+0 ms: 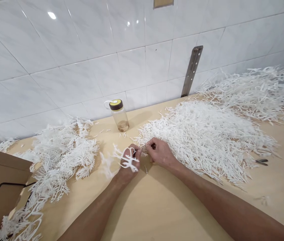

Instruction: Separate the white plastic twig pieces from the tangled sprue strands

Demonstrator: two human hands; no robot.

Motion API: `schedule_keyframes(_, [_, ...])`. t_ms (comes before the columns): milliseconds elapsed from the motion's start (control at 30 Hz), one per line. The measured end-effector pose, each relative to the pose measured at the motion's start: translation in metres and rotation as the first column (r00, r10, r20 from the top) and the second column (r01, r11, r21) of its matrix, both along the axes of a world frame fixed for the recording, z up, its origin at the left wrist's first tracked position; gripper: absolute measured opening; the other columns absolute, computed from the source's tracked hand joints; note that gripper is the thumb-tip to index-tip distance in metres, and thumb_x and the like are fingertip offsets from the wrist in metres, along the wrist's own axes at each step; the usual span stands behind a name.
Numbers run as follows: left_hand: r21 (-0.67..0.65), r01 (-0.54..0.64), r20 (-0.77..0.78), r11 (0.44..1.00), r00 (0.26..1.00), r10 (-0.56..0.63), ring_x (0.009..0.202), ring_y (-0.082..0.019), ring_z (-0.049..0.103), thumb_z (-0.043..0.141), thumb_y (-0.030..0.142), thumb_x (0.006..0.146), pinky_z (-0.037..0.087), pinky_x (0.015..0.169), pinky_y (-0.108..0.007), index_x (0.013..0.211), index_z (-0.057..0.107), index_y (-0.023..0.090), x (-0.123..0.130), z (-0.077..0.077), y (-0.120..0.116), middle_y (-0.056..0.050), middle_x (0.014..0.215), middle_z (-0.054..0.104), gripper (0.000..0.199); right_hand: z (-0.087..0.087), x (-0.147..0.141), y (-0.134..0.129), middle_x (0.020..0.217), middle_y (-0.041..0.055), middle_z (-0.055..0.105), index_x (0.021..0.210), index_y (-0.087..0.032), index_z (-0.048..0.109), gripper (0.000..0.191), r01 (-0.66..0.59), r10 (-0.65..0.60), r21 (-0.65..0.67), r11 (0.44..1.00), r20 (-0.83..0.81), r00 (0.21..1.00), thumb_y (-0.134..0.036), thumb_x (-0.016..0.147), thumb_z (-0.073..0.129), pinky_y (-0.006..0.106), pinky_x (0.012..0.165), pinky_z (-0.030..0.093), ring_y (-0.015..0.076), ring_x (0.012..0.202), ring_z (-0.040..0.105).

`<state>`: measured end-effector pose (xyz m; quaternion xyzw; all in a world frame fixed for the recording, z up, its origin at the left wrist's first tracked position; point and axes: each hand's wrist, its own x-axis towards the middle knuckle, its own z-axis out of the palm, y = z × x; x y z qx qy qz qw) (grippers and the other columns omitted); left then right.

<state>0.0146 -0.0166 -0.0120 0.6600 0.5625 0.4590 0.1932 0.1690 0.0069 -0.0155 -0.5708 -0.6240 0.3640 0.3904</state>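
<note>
Over the middle of the table, my left hand (pixel 125 174) is closed on a white branched plastic piece (pixel 129 163), whose curly arms stick out over the back of the hand. My right hand (pixel 162 154) is pinched close to the left fingertips, at the near edge of a wide heap of thin white plastic sticks (pixel 207 140). Whatever lies between its thumb and forefinger is too small to make out. A tiny loose bit (pixel 146 169) rests on the table just below the hands.
A tangled pile of white branched pieces (pixel 64 157) spreads at the left, beside a cardboard box (pixel 1 177). More long strands (pixel 262 90) lie at the back right. A bottle (pixel 120 117) and metal bracket (pixel 192 72) stand by the tiled wall; a dark-handled tool (pixel 262 162) lies right.
</note>
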Motion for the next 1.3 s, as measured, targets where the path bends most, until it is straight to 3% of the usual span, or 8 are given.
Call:
schedule_keyframes(200, [-0.151, 0.017, 0.111, 0.988, 0.994, 0.0, 0.054, -0.014, 0.051, 0.055, 0.039, 0.087, 0.038, 0.052, -0.026, 0.073, 0.058, 0.019, 0.001, -0.003, 0.009, 0.001, 0.059, 0.056, 0.024, 0.003, 0.0, -0.001, 0.057, -0.0036, 0.059, 0.08, -0.019, 0.058, 0.025, -0.035, 0.034, -0.002, 0.999, -0.221, 0.975, -0.042, 0.088, 0.054, 0.023, 0.038, 0.043, 0.0102, 0.035, 0.052])
schedule_keyframes(400, [-0.202, 0.124, 0.256, 0.972, 0.964, -0.07, 0.055, -0.011, 0.047, 0.06, 0.044, 0.083, 0.038, 0.056, -0.023, 0.069, 0.058, 0.018, -0.005, -0.001, 0.011, 0.003, 0.059, 0.055, 0.03, 0.001, 0.0, -0.003, 0.069, -0.0001, 0.064, 0.114, -0.016, 0.058, 0.044, -0.037, 0.032, -0.012, 0.999, -0.268, 0.963, -0.052, 0.089, 0.052, 0.024, 0.035, 0.045, 0.0101, 0.037, 0.051])
schedule_keyframes(533, [-0.225, 0.134, 0.281, 0.965, 0.957, -0.067, 0.054, -0.011, 0.048, 0.06, 0.044, 0.083, 0.038, 0.055, -0.023, 0.072, 0.058, 0.018, -0.007, -0.001, 0.012, 0.003, 0.059, 0.055, 0.029, 0.002, -0.001, -0.007, 0.076, 0.0024, 0.069, 0.092, -0.018, 0.068, 0.03, -0.116, 0.117, 0.017, 0.993, -0.109, 0.987, -0.046, 0.084, 0.059, 0.022, 0.039, 0.044, 0.0107, 0.047, 0.056])
schedule_keyframes(633, [-0.216, 0.106, 0.267, 0.971, 0.963, -0.046, 0.057, -0.012, 0.049, 0.059, 0.043, 0.083, 0.04, 0.059, -0.024, 0.071, 0.058, 0.018, -0.007, -0.001, 0.012, 0.002, 0.061, 0.056, 0.028, -0.001, -0.003, -0.007, 0.076, 0.0017, 0.07, 0.09, -0.019, 0.071, 0.021, -0.142, 0.144, 0.028, 0.989, -0.044, 0.989, -0.034, 0.082, 0.06, 0.021, 0.044, 0.045, 0.0119, 0.053, 0.059])
schedule_keyframes(767, [-0.227, 0.109, 0.285, 0.968, 0.958, -0.041, 0.055, -0.011, 0.047, 0.059, 0.043, 0.084, 0.039, 0.058, -0.024, 0.069, 0.057, 0.018, -0.007, 0.002, 0.012, 0.002, 0.061, 0.056, 0.029, -0.004, -0.002, -0.005, 0.074, 0.0003, 0.07, 0.087, -0.018, 0.071, 0.019, -0.149, 0.15, 0.022, 0.989, -0.003, 0.989, -0.026, 0.082, 0.055, 0.022, 0.046, 0.045, 0.0099, 0.046, 0.056])
schedule_keyframes(1033, [-0.255, 0.165, 0.354, 0.953, 0.933, -0.067, 0.052, -0.009, 0.044, 0.066, 0.045, 0.079, 0.036, 0.051, -0.022, 0.083, 0.059, 0.017, -0.007, 0.005, 0.01, 0.003, 0.064, 0.055, 0.028, 0.001, -0.003, -0.008, 0.067, -0.0012, 0.066, 0.081, -0.019, 0.066, 0.017, -0.08, 0.081, 0.021, 0.997, -0.042, 0.996, -0.031, 0.084, 0.055, 0.022, 0.043, 0.043, 0.0104, 0.043, 0.055])
schedule_keyframes(1167, [-0.293, 0.166, 0.344, 0.942, 0.937, -0.058, 0.049, -0.008, 0.039, 0.068, 0.042, 0.076, 0.034, 0.05, -0.022, 0.08, 0.059, 0.018, -0.008, 0.006, 0.01, 0.006, 0.055, 0.047, 0.026, -0.002, -0.004, -0.007, 0.065, -0.0008, 0.065, 0.082, -0.019, 0.066, 0.018, -0.044, 0.049, 0.06, 0.997, -0.077, 0.996, -0.034, 0.084, 0.056, 0.022, 0.043, 0.044, 0.0107, 0.042, 0.054])
schedule_keyframes(1300, [-0.277, 0.166, 0.299, 0.947, 0.951, -0.08, 0.056, -0.011, 0.045, 0.065, 0.042, 0.077, 0.038, 0.057, -0.024, 0.074, 0.061, 0.017, -0.009, 0.005, 0.013, 0.003, 0.06, 0.052, 0.026, -0.002, -0.005, -0.008, 0.064, -0.0008, 0.064, 0.081, -0.019, 0.065, 0.02, -0.027, 0.033, 0.06, 0.998, -0.094, 0.995, -0.035, 0.086, 0.054, 0.022, 0.044, 0.044, 0.0107, 0.043, 0.054])
